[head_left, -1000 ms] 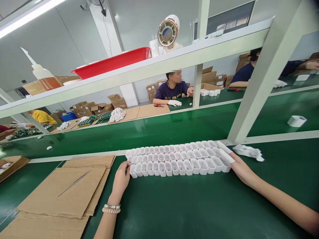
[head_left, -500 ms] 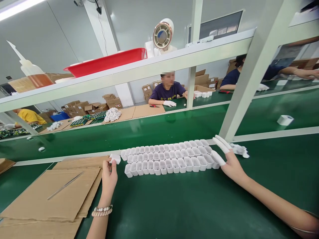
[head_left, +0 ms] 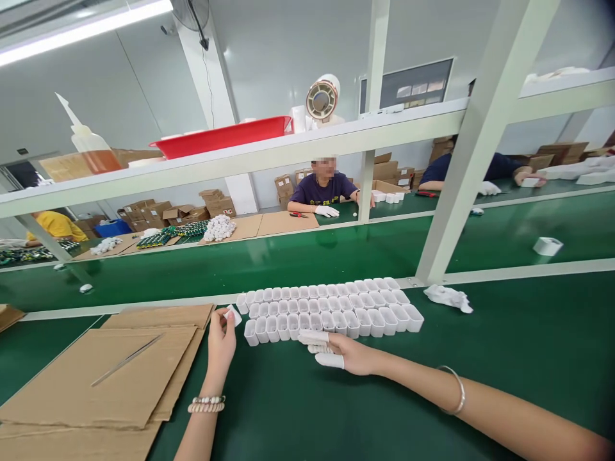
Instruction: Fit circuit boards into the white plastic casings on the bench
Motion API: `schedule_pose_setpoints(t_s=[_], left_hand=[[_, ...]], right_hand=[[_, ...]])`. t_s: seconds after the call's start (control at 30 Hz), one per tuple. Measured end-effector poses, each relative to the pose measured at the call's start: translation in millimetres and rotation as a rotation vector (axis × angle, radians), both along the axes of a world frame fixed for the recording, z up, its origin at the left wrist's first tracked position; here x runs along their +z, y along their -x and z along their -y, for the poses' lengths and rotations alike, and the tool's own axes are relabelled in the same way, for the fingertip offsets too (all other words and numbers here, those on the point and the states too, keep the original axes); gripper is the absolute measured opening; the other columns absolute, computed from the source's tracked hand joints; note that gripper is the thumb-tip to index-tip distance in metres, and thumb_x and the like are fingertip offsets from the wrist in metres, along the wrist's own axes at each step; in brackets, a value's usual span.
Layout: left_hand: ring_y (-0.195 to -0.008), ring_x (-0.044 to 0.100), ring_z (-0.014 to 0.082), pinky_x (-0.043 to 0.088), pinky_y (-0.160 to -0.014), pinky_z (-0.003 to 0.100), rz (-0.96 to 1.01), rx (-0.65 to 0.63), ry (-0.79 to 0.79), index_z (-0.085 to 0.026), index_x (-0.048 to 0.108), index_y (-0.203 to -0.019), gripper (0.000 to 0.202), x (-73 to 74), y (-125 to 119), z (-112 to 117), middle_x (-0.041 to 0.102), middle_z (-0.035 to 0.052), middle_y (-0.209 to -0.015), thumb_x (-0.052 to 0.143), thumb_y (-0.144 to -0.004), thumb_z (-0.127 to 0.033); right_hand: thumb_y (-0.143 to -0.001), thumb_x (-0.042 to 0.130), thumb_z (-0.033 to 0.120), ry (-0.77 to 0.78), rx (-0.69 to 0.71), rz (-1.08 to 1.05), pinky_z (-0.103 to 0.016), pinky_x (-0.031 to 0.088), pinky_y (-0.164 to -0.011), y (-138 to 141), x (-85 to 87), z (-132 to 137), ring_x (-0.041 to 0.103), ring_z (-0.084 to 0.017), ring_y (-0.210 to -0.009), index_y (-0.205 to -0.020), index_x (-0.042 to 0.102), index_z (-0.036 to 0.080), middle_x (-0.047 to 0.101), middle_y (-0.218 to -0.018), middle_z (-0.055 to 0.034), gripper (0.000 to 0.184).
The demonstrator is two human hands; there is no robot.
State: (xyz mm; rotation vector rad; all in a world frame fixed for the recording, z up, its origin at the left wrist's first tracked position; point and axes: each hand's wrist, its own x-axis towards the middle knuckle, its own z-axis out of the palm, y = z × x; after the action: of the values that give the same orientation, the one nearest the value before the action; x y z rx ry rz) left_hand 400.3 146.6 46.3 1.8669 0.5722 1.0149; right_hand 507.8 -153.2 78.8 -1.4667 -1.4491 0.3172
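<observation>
Hands, two, bare but for white finger covers on the right.

Left hand (head_left: 221,336): thumb and fingers closed on a small white piece (head_left: 234,314), held just beside the left end of the cup rows; beaded bracelets (head_left: 206,404) at the wrist.

Right hand (head_left: 354,354): open, fingers extended and thumb apart, at the near side of the front row; contact with the cups cannot be told. Metal bangle (head_left: 460,390) on the forearm.

White cups (head_left: 376,322): three rows, mouths up, set close together along the far edge of the green worktop (head_left: 298,410).

Cardboard sheets (head_left: 144,378): stacked, toward the left edge of the worktop; one thin metal tool (head_left: 125,361) lying slantwise on top.

Crumpled white cloth item (head_left: 448,298): one, by the far edge, right of the rows.

Red tray (head_left: 225,137): one, on the shelf (head_left: 288,148) above.
</observation>
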Motion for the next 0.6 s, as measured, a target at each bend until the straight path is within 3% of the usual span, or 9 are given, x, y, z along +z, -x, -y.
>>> schedule_pose_setpoints(t_s=[0.2,0.3,0.4,0.47,0.6], left_hand=[[-0.081,0.065,0.0191,0.055,-0.079,0.039,0.068,-0.032,0.18,-0.019,0.048,-0.103,0.048,-6.3,-5,-8,0.06,0.0066,-0.095,0.053,-0.08,-0.061],[-0.079,0.066,0.018,0.055,-0.083,0.042,0.132,-0.056,0.376,-0.02,0.045,-0.111,0.053,-8.6,-9,-7,0.06,0.0063,-0.098,0.063,-0.076,-0.056],[-0.077,0.067,0.0168,0.052,-0.09,0.044,0.127,-0.041,0.479,-0.023,0.044,-0.122,0.06,-7.9,-12,-5,0.061,0.0064,-0.103,0.066,-0.075,-0.052],[-0.082,0.068,0.0178,0.05,-0.092,0.045,0.103,-0.04,0.489,-0.024,0.042,-0.13,0.066,-6.8,-12,-3,0.061,0.0064,-0.105,0.067,-0.075,-0.051],[-0.097,0.065,0.0227,0.047,-0.097,0.045,0.071,-0.074,0.515,-0.02,0.05,-0.129,0.065,-8.0,-12,2,0.064,0.0091,-0.108,0.07,-0.074,-0.049]], right_hand=[[-0.095,0.054,0.033,-0.003,0.002,-0.017,-0.04,0.052,-0.085,-6,1.3,-8,0.059,-0.021,-0.101,-0.119,0.057,0.017,0.057,-0.12,-0.0089,0.029],[-0.096,0.053,0.033,0.009,-0.063,-0.039,-0.04,0.052,-0.085,-5,-1.3,4,0.06,-0.02,-0.101,-0.119,0.057,0.017,0.057,-0.12,-0.0093,0.029],[-0.094,0.056,0.038,0.001,-0.133,-0.056,-0.042,0.052,-0.088,-17,7.0,29,0.061,-0.022,-0.103,-0.12,0.058,0.018,0.06,-0.12,-0.0093,0.033],[-0.091,0.058,0.042,-0.072,-0.238,-0.07,-0.042,0.05,-0.093,-34,16.0,54,0.061,-0.023,-0.107,-0.117,0.062,0.023,0.063,-0.119,-0.0071,0.033],[-0.091,0.055,0.047,-0.334,-0.741,-0.132,-0.045,0.039,-0.108,-81,15.6,109,0.054,-0.026,-0.12,-0.116,0.065,0.027,0.063,-0.123,-0.003,0.033]])
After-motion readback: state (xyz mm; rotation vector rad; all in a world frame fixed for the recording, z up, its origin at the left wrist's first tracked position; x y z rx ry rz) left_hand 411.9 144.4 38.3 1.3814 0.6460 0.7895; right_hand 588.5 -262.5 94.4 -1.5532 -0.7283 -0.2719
